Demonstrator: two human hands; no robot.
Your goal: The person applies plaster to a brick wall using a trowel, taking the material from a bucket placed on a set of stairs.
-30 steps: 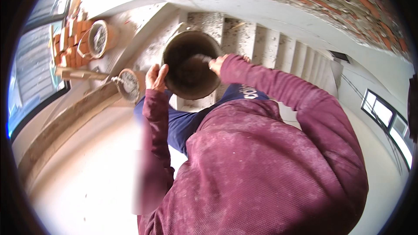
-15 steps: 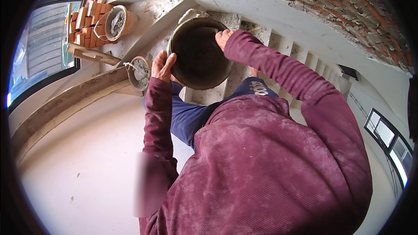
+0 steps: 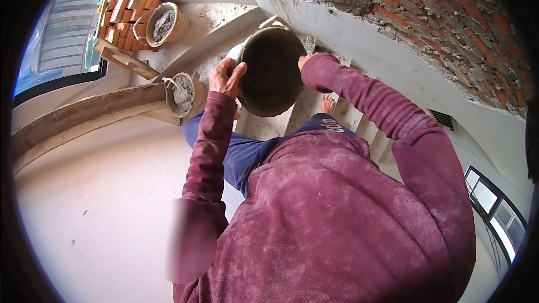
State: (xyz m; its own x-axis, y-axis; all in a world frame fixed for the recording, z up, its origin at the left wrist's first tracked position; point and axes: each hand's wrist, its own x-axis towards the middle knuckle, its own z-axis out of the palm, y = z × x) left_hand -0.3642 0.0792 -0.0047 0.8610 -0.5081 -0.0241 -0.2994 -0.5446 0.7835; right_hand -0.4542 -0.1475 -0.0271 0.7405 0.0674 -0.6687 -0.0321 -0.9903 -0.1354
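Between my hands is a large dark bucket [image 3: 272, 73], its mouth turned toward me and its inside dark and smeared. My left hand [image 3: 226, 77] grips the left side of its rim, thumb toward the opening. On the opposite side my right hand [image 3: 305, 63] is closed at the rim, its fingers partly hidden by the sleeve and the bucket. The bucket hangs above the steps, in front of my legs. Left of it, a smaller bucket [image 3: 184, 95] of grey mortar sits by the ledge.
Another mortar bucket [image 3: 167, 24] stands beside stacked red bricks [image 3: 120, 19] near the window. A wooden float or board [image 3: 124, 59] lies by the ledge [image 3: 84, 118]. Concrete stairs [image 3: 359, 118] run to the right, under a rough brick wall [image 3: 426, 17]. My bare foot [image 3: 327, 104] is on a step.
The view has shifted a little. In it, the bucket and both hands sit farther right, and the bucket's mouth looks narrower, turned somewhat. Both hands stay at its rim.
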